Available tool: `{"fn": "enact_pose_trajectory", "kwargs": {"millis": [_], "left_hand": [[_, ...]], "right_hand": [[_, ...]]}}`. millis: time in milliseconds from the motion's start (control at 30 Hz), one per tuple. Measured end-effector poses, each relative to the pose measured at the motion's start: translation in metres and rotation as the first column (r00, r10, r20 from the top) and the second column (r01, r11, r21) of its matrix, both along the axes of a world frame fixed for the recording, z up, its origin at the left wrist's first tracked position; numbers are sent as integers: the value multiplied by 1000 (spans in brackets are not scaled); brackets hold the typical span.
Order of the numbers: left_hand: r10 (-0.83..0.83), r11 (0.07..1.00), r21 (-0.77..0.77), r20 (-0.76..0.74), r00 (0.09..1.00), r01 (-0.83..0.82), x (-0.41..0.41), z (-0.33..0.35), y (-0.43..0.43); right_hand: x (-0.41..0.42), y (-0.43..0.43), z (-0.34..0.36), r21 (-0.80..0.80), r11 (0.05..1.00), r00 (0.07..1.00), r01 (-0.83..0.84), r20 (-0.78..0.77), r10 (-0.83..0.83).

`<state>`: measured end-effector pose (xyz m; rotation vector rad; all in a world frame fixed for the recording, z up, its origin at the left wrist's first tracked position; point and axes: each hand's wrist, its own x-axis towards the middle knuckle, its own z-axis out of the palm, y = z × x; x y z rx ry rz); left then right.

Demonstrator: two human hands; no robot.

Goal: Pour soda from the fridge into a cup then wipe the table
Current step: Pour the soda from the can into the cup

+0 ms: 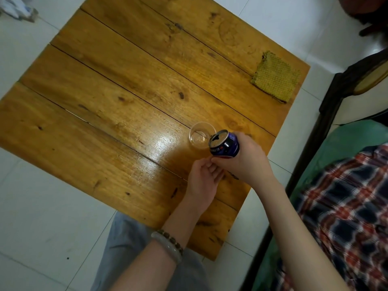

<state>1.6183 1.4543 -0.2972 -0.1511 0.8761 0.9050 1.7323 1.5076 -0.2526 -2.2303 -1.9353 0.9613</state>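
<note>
Soda can (224,144), already opened, is gripped tilted by the right hand (245,160) beside the cup (200,136), which looks empty on the table (126,91). The left hand (204,181) is loosely curled and seems to hold nothing. Pouring and wiping remain; the cloth (275,79) lies untouched.

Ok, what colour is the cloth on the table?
The cloth is mustard yellow-green with a dotted weave, seen in the head view.

Plank table (105,91) with clear cup (199,137) and seemingly knitted yellow cloth (275,78)
</note>
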Motion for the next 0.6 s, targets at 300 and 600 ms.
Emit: {"fn": "enact_pose_trajectory", "kwargs": {"millis": [300,600], "left_hand": [[5,1000,-14,11,1000,-5,2,-1,-3],[35,999,-37,27,999,-34,3,4,-4]], "right_hand": [[0,0,4,-3,1000,1000,-14,12,14],[0,2,12,-10,1000,1000,-13,15,13]]}}
